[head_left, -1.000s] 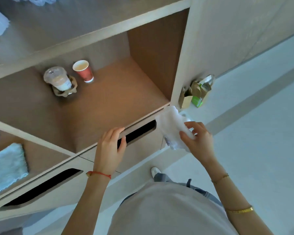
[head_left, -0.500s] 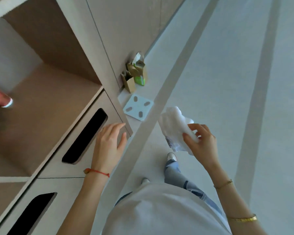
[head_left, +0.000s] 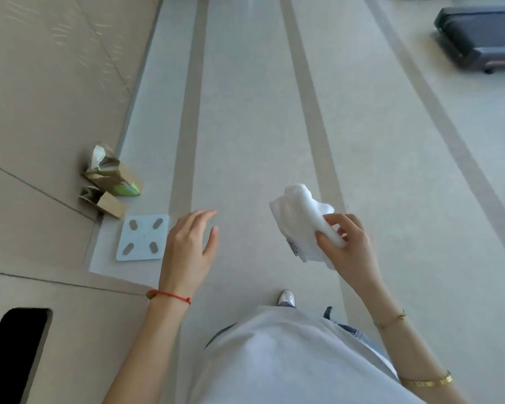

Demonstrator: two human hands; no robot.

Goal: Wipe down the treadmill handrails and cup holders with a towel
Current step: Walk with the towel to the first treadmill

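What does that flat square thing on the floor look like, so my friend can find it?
Look along the tan cabinet wall down to where it meets the pale floor. Just right of two brown paper bags lies the flat square scale. It is the only thin, light blue tile there, with four grey ovals.

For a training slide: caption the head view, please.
Right hand carries a bunched white towel, left hand empty, treadmill far ahead.
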